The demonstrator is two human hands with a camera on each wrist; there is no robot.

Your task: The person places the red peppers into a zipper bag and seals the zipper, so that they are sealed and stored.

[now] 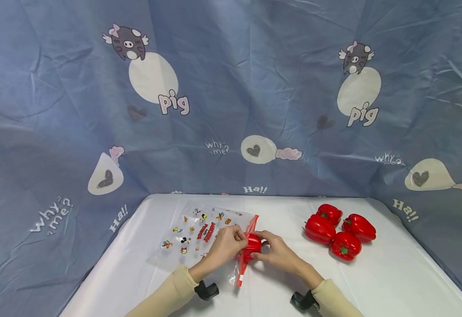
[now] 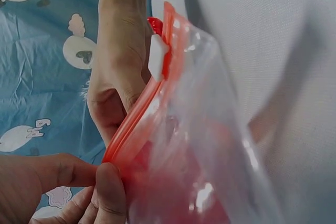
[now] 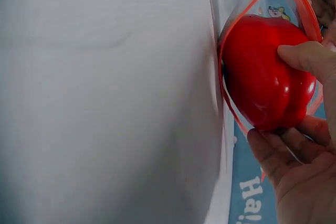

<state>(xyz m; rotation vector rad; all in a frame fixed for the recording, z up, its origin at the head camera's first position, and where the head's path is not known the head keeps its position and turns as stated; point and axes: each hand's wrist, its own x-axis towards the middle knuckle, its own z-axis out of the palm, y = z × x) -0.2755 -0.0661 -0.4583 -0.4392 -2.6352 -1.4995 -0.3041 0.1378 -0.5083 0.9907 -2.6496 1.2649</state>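
A clear zip bag [image 1: 191, 233] printed with small cartoon figures lies on the table, its red zip edge [image 2: 137, 121] toward the right. My left hand [image 1: 227, 243] pinches that edge between thumb and finger, and a white slider [image 2: 156, 57] shows on the zip in the left wrist view. My right hand [image 1: 279, 253] grips a red bell pepper [image 3: 268, 72], thumb on one side and fingers on the other. The pepper sits in the bag's mouth, partly inside, with the red rim standing open around it in the right wrist view.
Several more red bell peppers [image 1: 319, 229] stand grouped on the white table [image 1: 397, 273], right of my right hand. A blue patterned cloth [image 1: 223, 88] hangs behind the table and along its sides. Dark straps with cameras [image 1: 207, 290] sit on both wrists.
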